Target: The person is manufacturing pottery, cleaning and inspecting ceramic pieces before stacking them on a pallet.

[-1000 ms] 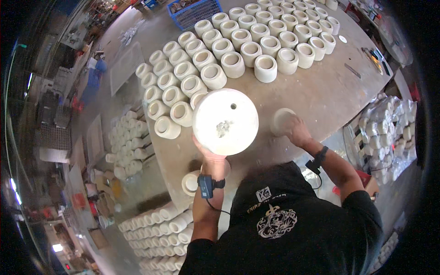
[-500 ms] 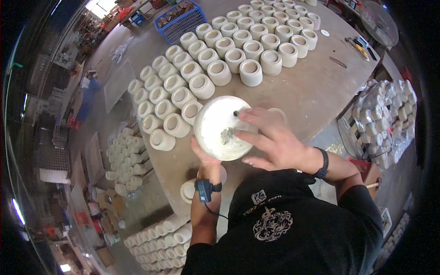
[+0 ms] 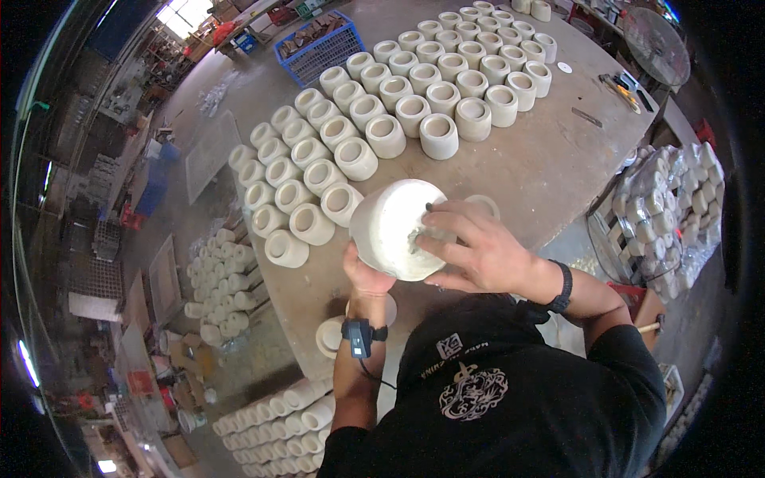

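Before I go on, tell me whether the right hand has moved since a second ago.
Yes: against the pale round piece on the table, the right hand has shifted left, onto the white pot.

Pale lettering (image 3: 480,346), square mark (image 3: 449,345), round emblem (image 3: 475,393), on black shirt (image 3: 558,390)

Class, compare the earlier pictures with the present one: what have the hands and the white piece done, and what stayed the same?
The right hand has left the pale disc on the table and moved leftward to the white piece, fingers now at its flat face. That piece has tilted, showing more side. The left hand still holds it; the pot rows stayed put.
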### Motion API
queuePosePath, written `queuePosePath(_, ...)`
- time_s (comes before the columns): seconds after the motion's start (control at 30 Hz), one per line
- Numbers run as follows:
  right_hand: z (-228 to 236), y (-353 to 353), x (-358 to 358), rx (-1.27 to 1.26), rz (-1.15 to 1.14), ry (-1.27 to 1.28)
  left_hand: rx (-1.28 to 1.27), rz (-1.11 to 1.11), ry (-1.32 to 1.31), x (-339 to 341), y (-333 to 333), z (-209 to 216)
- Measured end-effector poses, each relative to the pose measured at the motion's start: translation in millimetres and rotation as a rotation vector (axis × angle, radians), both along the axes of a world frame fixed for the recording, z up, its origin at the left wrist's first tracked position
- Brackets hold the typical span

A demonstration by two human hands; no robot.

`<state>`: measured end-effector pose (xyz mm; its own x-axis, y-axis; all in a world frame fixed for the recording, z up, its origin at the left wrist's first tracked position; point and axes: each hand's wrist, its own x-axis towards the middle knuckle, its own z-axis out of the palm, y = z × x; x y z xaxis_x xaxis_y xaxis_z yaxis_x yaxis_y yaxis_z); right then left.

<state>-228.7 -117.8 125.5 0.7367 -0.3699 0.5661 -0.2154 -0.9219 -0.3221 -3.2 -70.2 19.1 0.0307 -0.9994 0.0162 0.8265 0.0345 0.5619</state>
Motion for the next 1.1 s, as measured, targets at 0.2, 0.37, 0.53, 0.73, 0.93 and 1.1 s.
queuePosePath(0.2,3,3,-7,0.137,-0.016,0.019,0.024,0.017,-0.04,-5,3,-3)
queuePosePath(0.37,4,7,-6,0.154,-0.036,0.011,0.016,0.006,-0.016,-7,3,-6)
queuePosePath(0.53,4,8,-8,0.197,-0.018,0.055,0.0,-0.015,-0.011,-7,3,-6)
queuePosePath(0.73,0,7,-2,0.211,-0.022,0.01,0.022,-0.024,0.007,-7,5,-8)
queuePosePath(0.93,-4,6,-1,0.189,-0.019,0.007,-0.052,-0.047,0.055,-6,4,1)
queuePosePath(1.1,-14,-5,-4,0.328,-0.016,-0.073,0.115,0.016,-0.022,-8,8,16)
